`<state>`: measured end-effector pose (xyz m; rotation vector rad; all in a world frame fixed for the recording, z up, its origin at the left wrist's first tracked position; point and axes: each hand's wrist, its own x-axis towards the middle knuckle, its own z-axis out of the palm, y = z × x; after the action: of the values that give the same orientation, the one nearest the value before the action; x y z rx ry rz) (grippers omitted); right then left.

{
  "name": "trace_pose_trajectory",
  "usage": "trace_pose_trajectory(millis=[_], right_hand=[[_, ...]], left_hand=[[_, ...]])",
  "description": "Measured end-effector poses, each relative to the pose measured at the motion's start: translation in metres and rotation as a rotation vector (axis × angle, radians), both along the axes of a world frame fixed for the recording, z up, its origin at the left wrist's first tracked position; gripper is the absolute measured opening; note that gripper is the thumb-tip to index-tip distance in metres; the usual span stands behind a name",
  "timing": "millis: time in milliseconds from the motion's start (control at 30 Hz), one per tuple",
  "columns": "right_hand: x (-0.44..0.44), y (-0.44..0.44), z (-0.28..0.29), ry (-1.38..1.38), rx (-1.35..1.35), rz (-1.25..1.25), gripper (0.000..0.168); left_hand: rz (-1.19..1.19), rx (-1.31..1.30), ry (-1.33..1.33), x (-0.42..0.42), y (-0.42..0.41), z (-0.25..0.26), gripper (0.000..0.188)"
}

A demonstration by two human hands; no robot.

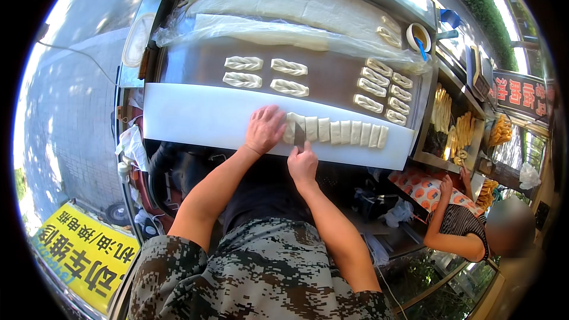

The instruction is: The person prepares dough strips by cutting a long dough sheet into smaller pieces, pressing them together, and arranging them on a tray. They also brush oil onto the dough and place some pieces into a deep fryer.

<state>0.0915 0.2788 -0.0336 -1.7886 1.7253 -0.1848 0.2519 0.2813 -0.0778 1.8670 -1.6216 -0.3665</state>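
My right hand (303, 162) grips a knife, its broad blade (299, 135) set in a strip of white dough near the strip's left end. Just left of the blade, my left hand (266, 129) lies with its fingers spread at the end of the dough, the fingertips slightly blurred. To the right of the knife runs a row of several cut dough pieces (345, 132), side by side. Hand, knife and dough are all on a long white cutting board (195, 113). The knife's handle is mostly hidden in my fist.
Twisted dough pieces (289, 87) sit on the metal worktop (329, 71) beyond the board. Behind them a large dough sheet (284, 6) lies partly under plastic film (266, 31). A bowl (418, 38) stands back right. Fried dough sticks (464, 129) fill a tray beside a co-worker (462, 231).
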Motion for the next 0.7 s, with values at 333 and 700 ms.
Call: trace_pose_trajectory(millis=[333,700], right_hand=[[0.017,-0.047,-0.011,0.070,0.160,0.080,0.026],[-0.101,-0.018,0.032,-0.193,0.294,-0.221,0.018]], left_hand=[[0.034,0.090,0.038,-0.014,-0.013,0.005,0.042],[0.498,0.422,1.337,0.002,0.015,0.031,0.029]])
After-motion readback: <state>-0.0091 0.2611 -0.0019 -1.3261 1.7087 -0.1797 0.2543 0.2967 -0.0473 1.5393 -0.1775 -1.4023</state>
